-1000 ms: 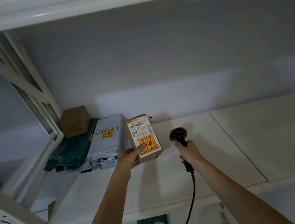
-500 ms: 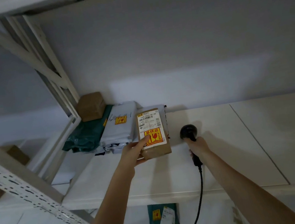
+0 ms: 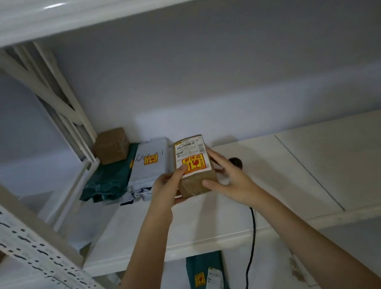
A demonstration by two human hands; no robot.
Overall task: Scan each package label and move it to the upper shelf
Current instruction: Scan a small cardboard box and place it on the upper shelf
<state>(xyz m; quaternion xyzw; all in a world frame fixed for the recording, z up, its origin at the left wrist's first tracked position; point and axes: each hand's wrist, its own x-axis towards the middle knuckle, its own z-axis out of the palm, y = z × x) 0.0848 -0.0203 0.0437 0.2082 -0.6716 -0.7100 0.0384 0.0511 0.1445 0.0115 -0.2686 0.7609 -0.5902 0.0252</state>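
Grey mailer (image 3: 149, 164), green bag (image 3: 106, 183) (small box (image 3: 111, 145) behind) lie beside package (image 3: 193, 166).

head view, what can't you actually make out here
- Label on the brown box: print too small and blurred to read; the left hand covers its lower corner with the thumb.
- Scanner: only its head shows. The right hand hides the handle, so whether that hand has a grip on it is unclear.
- Green package below: top cut off by the shelf edge.
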